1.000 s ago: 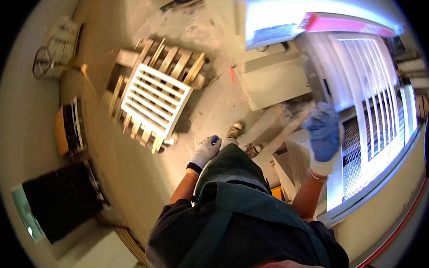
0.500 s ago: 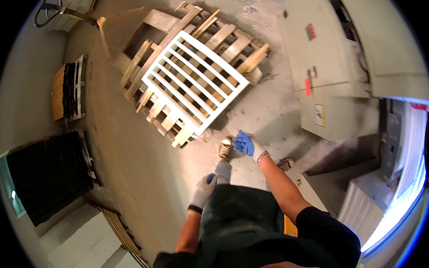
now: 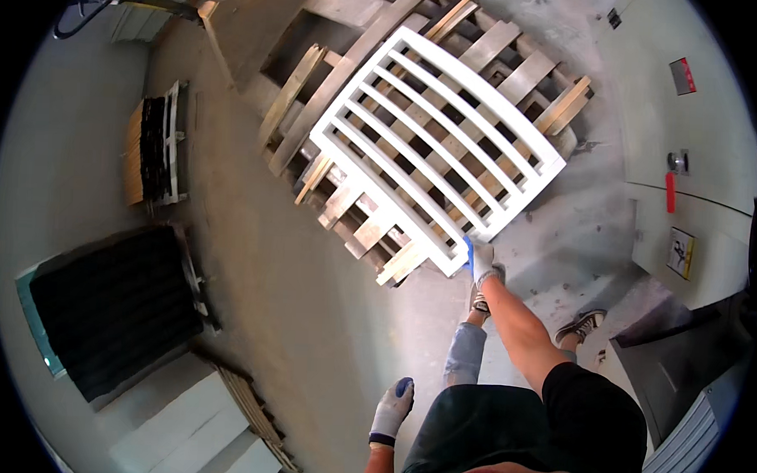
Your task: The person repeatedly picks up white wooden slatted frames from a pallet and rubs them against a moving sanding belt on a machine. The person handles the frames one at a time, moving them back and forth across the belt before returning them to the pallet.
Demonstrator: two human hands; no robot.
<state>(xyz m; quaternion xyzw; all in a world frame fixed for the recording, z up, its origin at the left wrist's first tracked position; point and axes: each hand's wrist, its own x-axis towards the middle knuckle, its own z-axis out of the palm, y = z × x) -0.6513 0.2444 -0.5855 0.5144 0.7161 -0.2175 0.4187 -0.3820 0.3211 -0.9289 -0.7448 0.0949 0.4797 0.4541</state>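
Observation:
A white slatted frame [image 3: 500, 214] with several parallel bars lies flat on stacked wooden pallets [image 3: 370, 228] ahead of me. My right hand [image 3: 479, 261], in a white glove with blue palm coating, grips the near rail close to its near corner. The frame's edge partly hides those fingers. Low and to the left, my left hand [image 3: 392, 410] hangs beside my leg, away from the frame, in a similar glove. Its back faces up, a blue tip shows, and the rest of its fingers are hidden.
A large pale cabinet [image 3: 690, 147] with a red handle stands at the right. Along the left are a stack under a black cover [image 3: 113, 306], a smaller stack [image 3: 154, 149] and white panels [image 3: 184, 426]. A pallet-truck handle [image 3: 145, 1] shows at the far left.
My right hand has gone from open in the air to the frame's near rail. My left hand has dropped lower. The view has shifted, with the pallets now larger and farther right.

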